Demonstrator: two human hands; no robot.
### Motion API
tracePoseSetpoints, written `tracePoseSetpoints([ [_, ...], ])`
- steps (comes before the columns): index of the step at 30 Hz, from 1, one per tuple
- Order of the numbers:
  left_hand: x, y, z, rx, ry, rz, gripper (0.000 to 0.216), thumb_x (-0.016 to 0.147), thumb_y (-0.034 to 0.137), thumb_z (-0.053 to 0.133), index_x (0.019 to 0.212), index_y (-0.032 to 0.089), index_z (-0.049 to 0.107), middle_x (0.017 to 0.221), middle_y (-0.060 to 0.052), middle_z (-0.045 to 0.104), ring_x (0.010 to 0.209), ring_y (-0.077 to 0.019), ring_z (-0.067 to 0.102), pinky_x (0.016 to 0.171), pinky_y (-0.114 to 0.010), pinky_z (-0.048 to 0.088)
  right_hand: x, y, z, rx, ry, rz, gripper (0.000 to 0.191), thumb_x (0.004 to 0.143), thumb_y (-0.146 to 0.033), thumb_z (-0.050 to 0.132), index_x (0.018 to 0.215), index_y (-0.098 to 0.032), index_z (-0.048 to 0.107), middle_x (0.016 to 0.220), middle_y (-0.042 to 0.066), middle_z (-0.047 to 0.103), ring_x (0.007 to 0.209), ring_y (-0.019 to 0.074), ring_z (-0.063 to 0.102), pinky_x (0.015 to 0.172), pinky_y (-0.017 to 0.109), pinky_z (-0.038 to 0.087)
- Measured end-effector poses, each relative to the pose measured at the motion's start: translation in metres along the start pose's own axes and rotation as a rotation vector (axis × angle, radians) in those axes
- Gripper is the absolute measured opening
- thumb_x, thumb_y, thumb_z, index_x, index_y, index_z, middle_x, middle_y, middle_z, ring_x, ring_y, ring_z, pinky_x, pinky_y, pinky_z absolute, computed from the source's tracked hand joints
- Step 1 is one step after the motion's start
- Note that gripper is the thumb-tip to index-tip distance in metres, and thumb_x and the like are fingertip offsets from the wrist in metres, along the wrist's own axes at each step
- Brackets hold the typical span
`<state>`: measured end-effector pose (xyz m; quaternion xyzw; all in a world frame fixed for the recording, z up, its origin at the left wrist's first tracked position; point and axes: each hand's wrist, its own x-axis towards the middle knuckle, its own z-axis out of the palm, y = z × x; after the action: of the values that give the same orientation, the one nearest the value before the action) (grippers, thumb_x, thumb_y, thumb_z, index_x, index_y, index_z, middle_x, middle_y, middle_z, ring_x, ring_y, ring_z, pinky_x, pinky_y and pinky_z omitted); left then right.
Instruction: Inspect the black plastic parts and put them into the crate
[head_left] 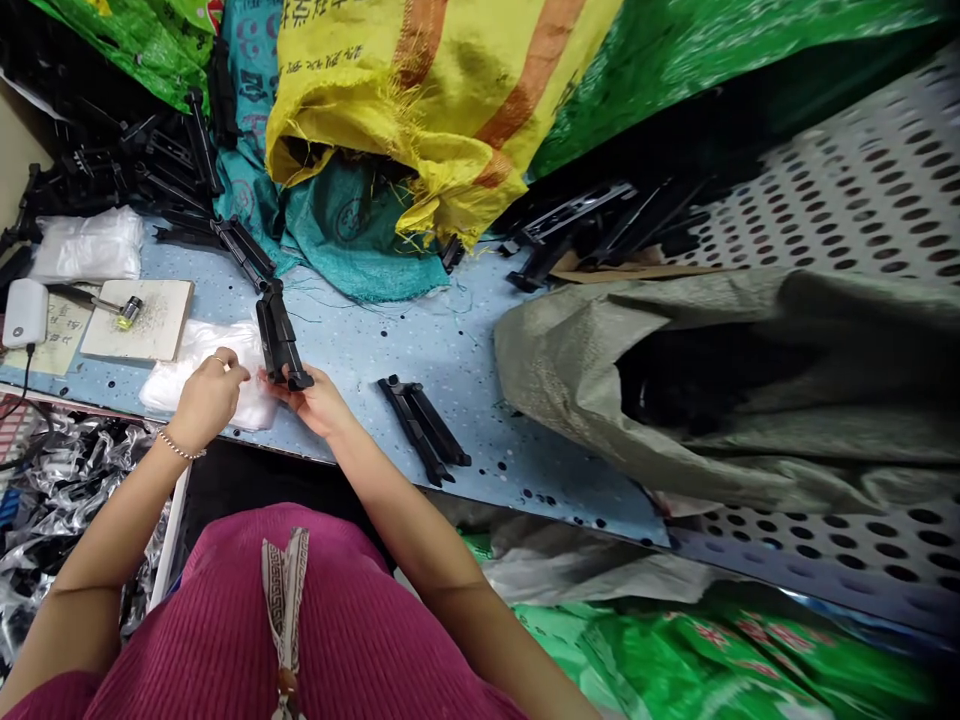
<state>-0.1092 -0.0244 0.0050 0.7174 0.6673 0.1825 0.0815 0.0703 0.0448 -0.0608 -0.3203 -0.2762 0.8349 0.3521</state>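
My right hand grips a long black plastic part, held tilted above the table near its front edge. Just left of it, my left hand has its fingers curled in, over a stack of clear plastic bags. Whether anything is between those fingertips I cannot make out. To the right, a pair of similar black parts lies on the blue speckled table. One more black part rests behind the held one.
Black parts are heaped at the back left, near another bag bundle. A pale board carries a small tool. Yellow and teal sacks stand behind; an open grey sack lies right. Wrapped parts fill the lower left.
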Motion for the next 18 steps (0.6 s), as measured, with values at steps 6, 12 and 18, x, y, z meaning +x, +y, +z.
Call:
tracePoseSetpoints([
  [6, 0.001, -0.018, -0.001, -0.08, -0.038, -0.083, 0.059, 0.08, 0.004, 0.048, 0.136, 0.017, 0.062, 0.139, -0.012, 0.06, 0.109, -0.0232, 0.066, 0.088, -0.035, 0.059, -0.047, -0.015, -0.016, 0.026, -0.179, 0.05, 0.035, 0.076, -0.049, 0.083, 0.08, -0.018, 0.068, 0.075, 0.003, 0.071, 0.056, 0.0137, 0.062, 0.053, 0.027, 0.052],
  [12, -0.011, -0.031, 0.002, -0.289, -0.046, -0.067, 0.078, 0.077, 0.005, 0.051, 0.153, 0.019, 0.043, 0.152, -0.014, 0.048, 0.135, -0.026, 0.055, 0.104, -0.038, 0.056, -0.066, 0.005, -0.029, 0.116, -0.303, 0.518, 0.042, 0.073, -0.049, 0.084, 0.086, -0.012, 0.069, 0.06, 0.0, 0.063, 0.044, 0.0052, 0.046, 0.039, 0.016, 0.035],
  [18, -0.04, 0.035, 0.007, -0.242, -0.153, 0.328, 0.084, 0.085, 0.001, 0.042, 0.163, 0.022, 0.021, 0.16, -0.015, 0.043, 0.146, -0.027, 0.046, 0.115, -0.045, 0.049, -0.05, 0.026, -0.005, -0.156, -0.107, 0.266, 0.024, 0.084, -0.04, 0.072, 0.085, -0.017, 0.066, 0.062, -0.002, 0.062, 0.048, 0.0089, 0.051, 0.045, 0.02, 0.042],
])
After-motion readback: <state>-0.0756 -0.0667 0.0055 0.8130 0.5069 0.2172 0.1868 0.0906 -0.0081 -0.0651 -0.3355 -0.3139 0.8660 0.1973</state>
